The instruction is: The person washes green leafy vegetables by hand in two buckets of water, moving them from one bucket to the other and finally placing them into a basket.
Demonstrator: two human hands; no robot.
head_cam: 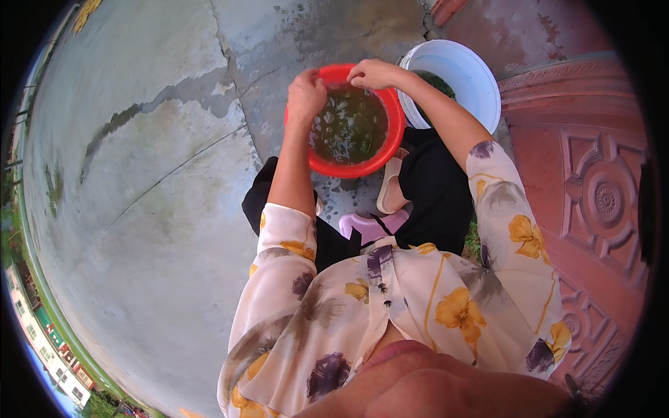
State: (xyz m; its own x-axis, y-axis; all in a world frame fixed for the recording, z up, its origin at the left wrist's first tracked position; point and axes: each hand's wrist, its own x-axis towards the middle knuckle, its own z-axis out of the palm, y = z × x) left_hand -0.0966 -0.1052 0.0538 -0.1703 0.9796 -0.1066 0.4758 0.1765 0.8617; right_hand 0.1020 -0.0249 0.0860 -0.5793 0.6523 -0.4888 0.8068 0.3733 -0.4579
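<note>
A round red plastic basin [355,171] stands on the concrete between my feet. Murky greenish water [353,128] fills much of it, with bright reflections and small bubbles on the surface. My left hand [307,96] is at the basin's far left rim, its fingers bent inward. Over the far right rim, my right hand [372,74] has curled fingers pointing toward the left hand. The two hands are a short gap apart. Whether either one grips the rim or something small cannot be made out. No separate object shows plainly in either hand.
A white plastic bucket [478,86] with dark green matter [440,86] inside stands right of the basin. Below me is a pink plastic stool [373,224]. A red wall with moulded panels [575,183] rises on the right. Cracked concrete [157,209] with damp patches stretches left.
</note>
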